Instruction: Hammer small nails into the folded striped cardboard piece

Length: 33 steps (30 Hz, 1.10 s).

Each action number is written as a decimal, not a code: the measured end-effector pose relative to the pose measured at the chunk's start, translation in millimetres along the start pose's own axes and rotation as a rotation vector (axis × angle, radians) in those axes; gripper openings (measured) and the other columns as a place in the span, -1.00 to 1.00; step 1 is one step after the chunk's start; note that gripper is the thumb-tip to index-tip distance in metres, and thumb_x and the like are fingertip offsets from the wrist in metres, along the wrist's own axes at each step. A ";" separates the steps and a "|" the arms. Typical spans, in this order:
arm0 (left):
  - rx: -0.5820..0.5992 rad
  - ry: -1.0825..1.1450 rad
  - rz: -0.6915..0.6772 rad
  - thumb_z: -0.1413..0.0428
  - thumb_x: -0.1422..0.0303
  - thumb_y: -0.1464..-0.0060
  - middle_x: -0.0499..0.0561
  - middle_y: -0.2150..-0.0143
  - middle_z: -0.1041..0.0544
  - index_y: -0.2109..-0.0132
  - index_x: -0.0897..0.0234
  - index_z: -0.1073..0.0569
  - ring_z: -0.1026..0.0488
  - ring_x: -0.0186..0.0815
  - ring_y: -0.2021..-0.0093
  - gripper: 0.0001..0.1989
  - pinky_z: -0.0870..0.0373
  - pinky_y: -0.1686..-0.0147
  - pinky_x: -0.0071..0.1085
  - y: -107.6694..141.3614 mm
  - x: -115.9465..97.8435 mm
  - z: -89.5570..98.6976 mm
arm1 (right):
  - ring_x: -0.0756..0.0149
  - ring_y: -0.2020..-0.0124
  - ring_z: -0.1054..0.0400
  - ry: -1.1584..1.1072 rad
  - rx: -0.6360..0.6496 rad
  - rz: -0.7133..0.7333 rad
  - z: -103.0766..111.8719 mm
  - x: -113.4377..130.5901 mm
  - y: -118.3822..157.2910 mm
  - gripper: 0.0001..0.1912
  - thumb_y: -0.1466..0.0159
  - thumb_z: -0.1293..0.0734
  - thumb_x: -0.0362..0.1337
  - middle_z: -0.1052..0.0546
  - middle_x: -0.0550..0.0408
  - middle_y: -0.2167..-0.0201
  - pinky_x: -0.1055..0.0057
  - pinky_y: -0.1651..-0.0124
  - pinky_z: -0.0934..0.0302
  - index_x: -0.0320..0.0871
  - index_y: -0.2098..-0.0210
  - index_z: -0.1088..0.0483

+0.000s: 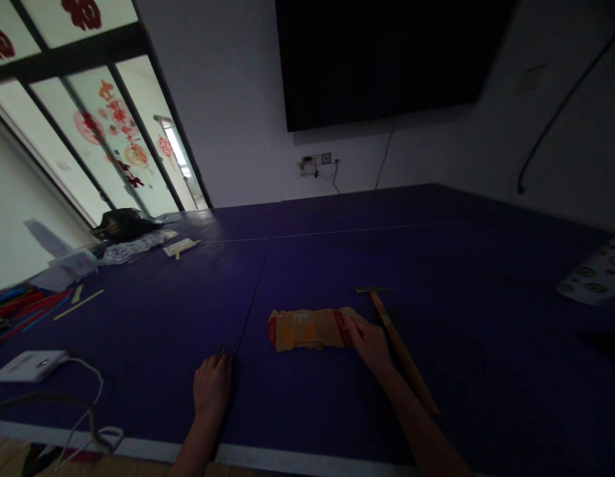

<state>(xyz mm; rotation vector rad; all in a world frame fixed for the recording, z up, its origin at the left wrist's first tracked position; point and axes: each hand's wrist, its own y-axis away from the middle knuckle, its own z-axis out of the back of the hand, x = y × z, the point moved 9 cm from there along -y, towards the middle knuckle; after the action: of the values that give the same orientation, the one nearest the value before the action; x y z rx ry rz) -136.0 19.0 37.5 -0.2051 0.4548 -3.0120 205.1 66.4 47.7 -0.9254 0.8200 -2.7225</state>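
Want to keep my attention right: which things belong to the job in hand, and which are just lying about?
In hand or nearest:
Left hand: thin dark pieces, too small to name
Right hand: cardboard piece; hammer lying beside

Lying about:
White device
Black bag
Long yellow strip

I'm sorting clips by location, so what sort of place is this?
Probably a home's living room used as a workspace: a TV hangs on the wall, red decorations cover glass doors, and a hammer lies on a big purple table.
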 end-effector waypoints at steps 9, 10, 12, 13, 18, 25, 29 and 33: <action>-0.100 0.119 -0.041 0.14 0.42 -0.09 0.12 0.28 -0.53 0.20 0.32 -0.49 -0.42 -0.20 0.28 -0.69 -0.32 0.28 -0.33 1.2 0.9 -1.2 | 0.31 0.58 -0.37 0.039 0.006 0.006 1.7 3.5 0.2 -0.50 -0.26 0.01 -0.15 -0.50 0.06 0.63 0.43 0.48 -0.17 -0.14 0.63 -0.38; -0.124 0.191 -0.059 0.14 0.43 -0.09 0.12 0.27 -0.52 0.17 0.32 -0.47 -0.42 -0.22 0.26 -0.69 -0.32 0.25 -0.34 1.8 -0.1 -0.3 | 0.31 0.57 -0.38 0.034 0.004 0.002 2.6 3.9 0.2 -0.51 -0.26 0.00 -0.15 -0.50 0.05 0.61 0.43 0.47 -0.18 -0.14 0.61 -0.39; -0.148 0.379 -0.100 0.16 0.46 -0.07 0.12 0.23 -0.51 0.11 0.31 -0.44 -0.42 -0.25 0.22 -0.66 -0.33 0.20 -0.36 3.3 -4.4 1.9 | 0.29 0.56 -0.38 0.021 -0.002 -0.014 3.9 3.1 0.3 -0.53 -0.26 0.00 -0.17 -0.51 0.04 0.59 0.41 0.45 -0.20 -0.15 0.58 -0.40; -0.142 0.486 -0.120 0.17 0.48 -0.05 0.12 0.21 -0.51 0.09 0.30 -0.43 -0.42 -0.27 0.19 -0.65 -0.34 0.18 -0.36 3.9 -8.3 2.9 | 0.28 0.53 -0.39 0.014 -0.011 -0.025 4.6 1.9 0.3 -0.55 -0.25 -0.01 -0.17 -0.52 0.03 0.56 0.40 0.42 -0.22 -0.15 0.56 -0.40; 0.042 1.046 -0.139 0.16 0.41 -0.05 0.10 0.18 -0.52 0.14 0.30 -0.45 -0.43 -0.26 0.16 -0.66 -0.34 0.13 -0.33 -3.6 -47.8 9.0 | 0.19 0.22 -0.38 -0.014 -0.061 0.010 3.1 -1.0 -1.0 -0.71 -0.20 -0.10 -0.22 -0.52 -0.03 0.29 0.25 0.11 -0.23 -0.16 0.31 -0.42; 0.135 1.628 -0.031 0.07 0.24 -0.06 0.14 0.24 -0.54 0.05 0.35 -0.30 -0.47 -0.28 0.26 -0.65 -0.32 0.13 -0.30 -54.1 -131.9 11.2 | 0.16 -0.02 -0.22 -0.041 0.084 0.088 -20.7 -5.5 -0.1 -0.65 -0.14 -0.19 -0.29 -0.43 -0.05 0.09 0.16 -0.07 -0.11 -0.17 0.08 -0.32; 0.244 1.726 -0.089 0.03 0.27 -0.04 0.11 0.29 -0.54 0.28 0.33 -0.35 -0.46 -0.29 0.27 -0.80 -0.34 0.18 -0.36 -76.5 -192.4 -1.3 | 0.13 -0.04 -0.20 0.003 0.173 0.060 -30.8 -11.5 1.4 -0.60 -0.09 -0.23 -0.30 -0.40 -0.11 0.06 0.15 -0.10 -0.08 -0.24 0.06 -0.31; 0.330 1.746 -0.146 0.01 0.29 -0.03 0.04 0.37 -0.55 0.33 0.30 -0.30 -0.47 -0.34 0.38 -0.85 -0.37 0.30 -0.41 -79.6 -235.8 -14.5 | 0.16 -0.03 -0.22 -0.038 0.201 0.038 -31.7 -12.1 0.8 -0.59 -0.07 -0.24 -0.32 -0.41 -0.07 0.06 0.16 -0.10 -0.07 -0.18 0.06 -0.29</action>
<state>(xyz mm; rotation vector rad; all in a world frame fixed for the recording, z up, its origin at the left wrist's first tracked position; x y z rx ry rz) 89.3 124.2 19.4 2.4366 -0.0651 -2.3984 195.6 83.6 20.1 -0.9050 0.5383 -2.6849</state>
